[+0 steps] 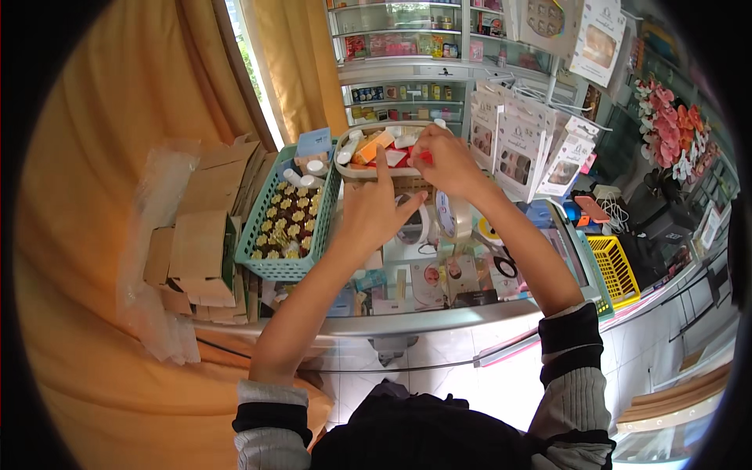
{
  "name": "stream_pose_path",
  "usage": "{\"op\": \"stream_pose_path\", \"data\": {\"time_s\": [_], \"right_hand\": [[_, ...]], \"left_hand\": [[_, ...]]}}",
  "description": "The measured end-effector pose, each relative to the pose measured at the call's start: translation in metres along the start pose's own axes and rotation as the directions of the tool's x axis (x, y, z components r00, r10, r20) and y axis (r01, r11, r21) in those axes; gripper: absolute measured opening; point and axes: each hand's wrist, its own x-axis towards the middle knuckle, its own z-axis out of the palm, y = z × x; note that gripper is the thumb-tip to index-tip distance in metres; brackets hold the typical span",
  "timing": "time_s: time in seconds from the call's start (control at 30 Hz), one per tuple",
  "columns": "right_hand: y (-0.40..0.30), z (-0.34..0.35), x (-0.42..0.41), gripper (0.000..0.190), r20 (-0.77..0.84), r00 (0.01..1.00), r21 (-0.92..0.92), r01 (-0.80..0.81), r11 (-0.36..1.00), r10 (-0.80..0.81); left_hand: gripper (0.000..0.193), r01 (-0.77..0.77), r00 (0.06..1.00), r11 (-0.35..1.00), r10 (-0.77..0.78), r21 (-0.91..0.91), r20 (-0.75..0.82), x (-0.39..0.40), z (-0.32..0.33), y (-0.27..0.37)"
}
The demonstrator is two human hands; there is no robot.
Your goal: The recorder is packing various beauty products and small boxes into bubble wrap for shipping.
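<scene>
An oval, light-coloured basket holds white bottles, an orange box and red-and-white packets. My left hand is at its near edge, index finger extended toward the orange box and thumb spread, with nothing seen in it. Over the basket's right end, my right hand has its fingers bent together above a red item; whether it grips anything is unclear. Left of my left hand is a green plastic basket of small bottles with gold flower-shaped caps, several white-capped bottles and a blue card box.
Flattened cardboard boxes lean at the left. Tape rolls and black-handled scissors lie on the glass display counter. A rack of hanging press-on nail packs stands at right, near a yellow basket and a pink phone.
</scene>
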Motion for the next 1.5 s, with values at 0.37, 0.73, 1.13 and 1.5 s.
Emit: {"op": "stream_pose_path", "data": {"time_s": [0.37, 0.73, 1.13, 1.5], "right_hand": [[0.013, 0.005, 0.008, 0.019, 0.126, 0.989, -0.064, -0.066, 0.996, 0.074], [0.004, -0.002, -0.001, 0.015, -0.015, 1.000, 0.088, 0.004, 0.996, -0.002], [-0.046, -0.026, -0.041, 0.015, -0.079, 0.997, 0.417, 0.029, 0.908, 0.004], [-0.062, -0.028, -0.052, 0.008, -0.004, 0.998, 0.533, 0.057, 0.844, -0.064]], "left_hand": [[0.096, -0.014, 0.999, 0.999, 0.015, -0.030, 0.039, 0.003, 0.004, -0.011], [0.060, -0.028, 0.999, 0.833, 0.004, -0.552, -0.043, -0.012, -0.021, -0.004], [0.045, 0.130, 0.990, 0.290, -0.084, -0.948, 0.110, -0.045, -0.022, -0.003], [0.046, 0.067, 0.996, 0.404, 0.029, -0.912, 0.086, -0.073, -0.030, 0.007]]}}
